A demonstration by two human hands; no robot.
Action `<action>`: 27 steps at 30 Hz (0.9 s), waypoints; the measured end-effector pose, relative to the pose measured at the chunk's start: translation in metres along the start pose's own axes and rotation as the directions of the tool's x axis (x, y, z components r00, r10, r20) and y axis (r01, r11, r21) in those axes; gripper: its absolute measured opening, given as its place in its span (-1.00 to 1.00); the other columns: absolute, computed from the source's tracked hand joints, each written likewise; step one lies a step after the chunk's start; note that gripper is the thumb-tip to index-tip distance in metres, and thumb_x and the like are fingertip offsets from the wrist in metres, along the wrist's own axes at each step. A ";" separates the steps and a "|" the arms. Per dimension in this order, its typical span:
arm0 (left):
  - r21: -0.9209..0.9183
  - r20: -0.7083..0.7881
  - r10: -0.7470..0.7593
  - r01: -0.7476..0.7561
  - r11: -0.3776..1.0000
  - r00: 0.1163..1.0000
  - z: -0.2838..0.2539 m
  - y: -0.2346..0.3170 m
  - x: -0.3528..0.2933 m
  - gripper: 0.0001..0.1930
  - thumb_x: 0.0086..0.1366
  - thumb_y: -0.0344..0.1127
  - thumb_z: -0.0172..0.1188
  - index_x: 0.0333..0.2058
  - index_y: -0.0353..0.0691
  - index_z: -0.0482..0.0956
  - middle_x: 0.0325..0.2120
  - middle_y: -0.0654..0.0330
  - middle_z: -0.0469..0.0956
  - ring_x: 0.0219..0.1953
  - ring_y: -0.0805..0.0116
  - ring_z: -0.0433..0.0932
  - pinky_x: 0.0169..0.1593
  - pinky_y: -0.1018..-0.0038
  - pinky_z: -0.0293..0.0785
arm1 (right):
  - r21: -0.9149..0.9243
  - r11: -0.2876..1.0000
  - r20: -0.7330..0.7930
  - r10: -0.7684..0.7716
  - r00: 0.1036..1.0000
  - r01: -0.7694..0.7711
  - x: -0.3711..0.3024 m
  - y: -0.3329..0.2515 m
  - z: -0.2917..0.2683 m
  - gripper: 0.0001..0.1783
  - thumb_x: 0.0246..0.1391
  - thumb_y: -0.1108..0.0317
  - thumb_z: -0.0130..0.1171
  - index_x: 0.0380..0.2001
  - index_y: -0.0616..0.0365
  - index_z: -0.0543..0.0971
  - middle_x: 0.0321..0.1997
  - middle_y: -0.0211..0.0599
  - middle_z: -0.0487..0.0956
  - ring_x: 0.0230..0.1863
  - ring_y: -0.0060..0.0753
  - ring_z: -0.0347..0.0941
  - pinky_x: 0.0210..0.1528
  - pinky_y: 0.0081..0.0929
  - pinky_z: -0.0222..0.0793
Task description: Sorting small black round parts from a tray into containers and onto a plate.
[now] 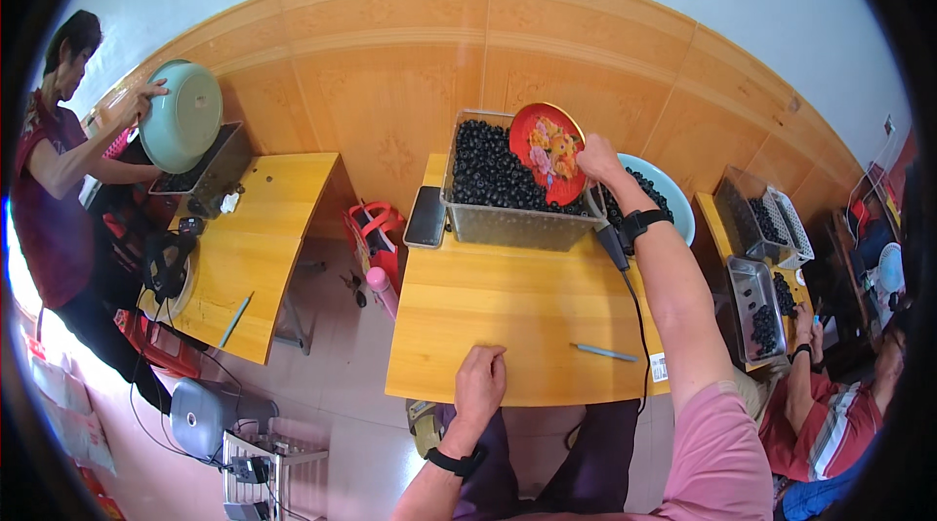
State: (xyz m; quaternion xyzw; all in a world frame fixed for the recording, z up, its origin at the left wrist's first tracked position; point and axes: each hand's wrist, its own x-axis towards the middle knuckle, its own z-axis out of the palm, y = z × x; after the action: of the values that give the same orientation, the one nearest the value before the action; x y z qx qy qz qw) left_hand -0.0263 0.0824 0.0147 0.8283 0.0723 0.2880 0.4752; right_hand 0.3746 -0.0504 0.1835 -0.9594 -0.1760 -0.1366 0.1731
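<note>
Red flowered round plate (547,150) gripped by right hand (597,162) over berry-filled clear bin (508,223); left hand (480,382) curled loosely on wooden table (508,306)

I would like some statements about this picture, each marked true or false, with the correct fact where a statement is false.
1. The right hand holds a red plate with a flower pattern over the clear crate of dark berries. True.
2. The left hand holds a pen. False: it rests as a loose fist on the wooden table, and the light blue pen lies apart from it.
3. The clear crate is empty. False: it is full of dark berries.
4. A person at the far left holds a pale green basin tilted over another crate. True.
5. A dark phone lies just left of the clear crate. True.
</note>
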 end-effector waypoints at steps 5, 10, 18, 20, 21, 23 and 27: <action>0.028 -0.018 0.046 -0.045 0.999 0.999 0.002 -0.006 -0.003 -0.88 0.26 -0.54 0.25 -0.23 -0.29 0.66 -0.40 -0.02 0.59 -0.38 0.03 0.63 -0.26 0.28 0.57 | 0.374 0.824 0.248 0.354 0.902 -0.426 -0.012 -0.017 0.004 -0.60 0.13 0.31 0.10 -0.25 0.54 0.65 -0.41 0.25 0.69 -0.56 -0.06 0.70 -0.26 -0.22 0.66; -0.105 -0.025 -0.148 0.144 0.984 0.989 -0.009 -0.019 0.046 -0.59 0.26 -0.48 0.27 0.09 -0.34 0.52 -0.10 -0.07 0.53 -0.11 0.02 0.55 -0.03 0.24 0.51 | 0.182 0.918 0.124 0.334 0.934 -0.353 -0.019 -0.011 0.012 -0.63 0.13 0.28 0.13 -0.23 0.43 0.69 -0.36 0.23 0.70 -0.37 -0.02 0.74 -0.19 -0.21 0.66; 0.267 -0.450 0.002 0.133 0.955 0.893 -0.060 -0.132 0.222 -0.34 0.26 -0.31 0.32 0.29 -0.41 0.33 0.22 -0.24 0.41 0.29 -0.15 0.37 0.36 0.16 0.27 | 0.232 0.878 0.192 0.381 0.904 -0.420 -0.022 -0.030 0.012 -0.66 0.13 0.35 0.06 -0.24 0.43 0.68 -0.40 0.14 0.71 -0.45 -0.06 0.73 -0.30 -0.23 0.66; 0.120 -0.294 -0.330 0.377 0.918 0.897 -0.056 -0.144 0.236 -0.43 0.26 -0.28 0.31 0.23 -0.32 0.47 -0.01 -0.13 0.62 0.05 -0.02 0.60 0.19 0.24 0.46 | 0.220 0.885 0.191 0.374 0.908 -0.411 -0.022 -0.021 0.011 -0.65 0.13 0.35 0.05 -0.23 0.44 0.68 -0.41 0.13 0.71 -0.48 -0.07 0.73 -0.31 -0.23 0.66; 0.125 -0.295 -0.334 0.383 0.915 0.895 -0.057 -0.150 0.239 -0.43 0.26 -0.28 0.31 0.23 -0.32 0.47 -0.01 -0.13 0.62 0.05 -0.02 0.60 0.19 0.24 0.46 | 0.227 0.887 0.190 0.365 0.911 -0.403 -0.018 -0.020 0.011 -0.64 0.13 0.35 0.05 -0.23 0.44 0.68 -0.43 0.12 0.71 -0.51 -0.07 0.72 -0.32 -0.23 0.66; 0.147 -0.207 -0.376 0.408 0.901 0.903 -0.048 -0.152 0.242 -0.48 0.18 -0.30 0.38 0.13 -0.33 0.58 -0.14 -0.05 0.70 -0.11 0.07 0.69 0.06 0.29 0.55 | 0.228 0.886 0.157 0.376 0.913 -0.404 -0.014 -0.008 0.011 -0.64 0.12 0.34 0.04 -0.26 0.43 0.68 -0.48 0.09 0.70 -0.57 -0.08 0.69 -0.36 -0.24 0.64; 0.116 -0.100 -0.355 0.365 0.924 0.930 -0.022 -0.135 0.231 -0.51 0.14 -0.38 0.42 0.07 -0.34 0.62 -0.11 -0.02 0.71 -0.07 0.17 0.69 0.06 0.33 0.55 | 0.240 0.877 0.131 0.396 0.909 -0.417 -0.016 0.009 0.001 -0.68 0.10 0.34 0.06 -0.37 0.39 0.70 -0.50 0.06 0.70 -0.60 -0.12 0.68 -0.40 -0.27 0.63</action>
State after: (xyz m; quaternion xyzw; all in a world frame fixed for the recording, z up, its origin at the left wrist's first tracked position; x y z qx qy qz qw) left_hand 0.1731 0.2624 0.0057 0.8187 0.2605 0.2223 0.4609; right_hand 0.3639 -0.0625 0.1752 -0.9479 0.0062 -0.0353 0.3165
